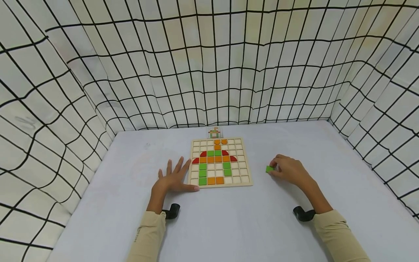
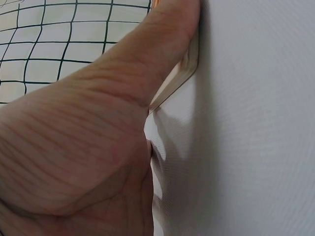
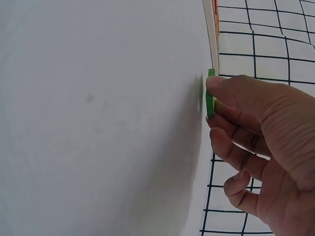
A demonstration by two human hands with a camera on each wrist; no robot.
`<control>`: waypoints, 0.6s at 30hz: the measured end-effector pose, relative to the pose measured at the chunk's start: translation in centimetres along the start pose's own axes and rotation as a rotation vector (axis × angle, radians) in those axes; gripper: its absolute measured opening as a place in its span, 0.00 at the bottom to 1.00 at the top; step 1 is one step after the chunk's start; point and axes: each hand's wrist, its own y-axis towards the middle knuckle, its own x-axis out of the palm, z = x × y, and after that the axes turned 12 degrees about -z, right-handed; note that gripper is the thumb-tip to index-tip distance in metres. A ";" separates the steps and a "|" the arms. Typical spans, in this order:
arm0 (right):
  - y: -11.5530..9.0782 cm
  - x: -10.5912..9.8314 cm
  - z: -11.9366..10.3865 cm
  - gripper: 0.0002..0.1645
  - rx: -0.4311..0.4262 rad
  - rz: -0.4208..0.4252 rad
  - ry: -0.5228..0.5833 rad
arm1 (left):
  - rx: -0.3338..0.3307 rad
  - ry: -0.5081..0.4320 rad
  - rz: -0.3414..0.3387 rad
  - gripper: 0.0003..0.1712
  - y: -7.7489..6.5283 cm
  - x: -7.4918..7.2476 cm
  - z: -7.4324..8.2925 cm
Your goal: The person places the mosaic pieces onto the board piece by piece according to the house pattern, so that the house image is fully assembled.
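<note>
A wooden grid board (image 1: 240,179) lies mid-table, with green, orange and red tiles set in its squares. My left hand (image 1: 173,180) is spread at the board's left side, fingertips at its edge and the thumb along the lower left corner. In the left wrist view the thumb (image 2: 167,34) overlaps the board's corner (image 2: 179,78). To the right of the board, my right hand (image 1: 289,170) pinches a green square tile (image 1: 269,169) between thumb and fingers. The right wrist view shows this tile (image 3: 210,93) on edge, close over the white tabletop.
A small picture card (image 1: 215,132) showing a similar tile pattern lies just behind the board. White walls with a black grid net (image 1: 229,72) enclose the table (image 1: 229,225) at the back and both sides. A black wrist camera (image 1: 303,214) sits below the right hand.
</note>
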 end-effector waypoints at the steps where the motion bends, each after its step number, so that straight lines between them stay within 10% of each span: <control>1: 0.1 0.0 -0.1 0.12 -0.008 0.003 -0.001 | 0.000 0.001 -0.001 0.68 0.0 0.0 0.0; 18: 1.8 0.5 -5.5 0.16 -0.147 -0.049 0.019 | -0.008 0.004 0.004 0.67 0.3 0.1 -0.2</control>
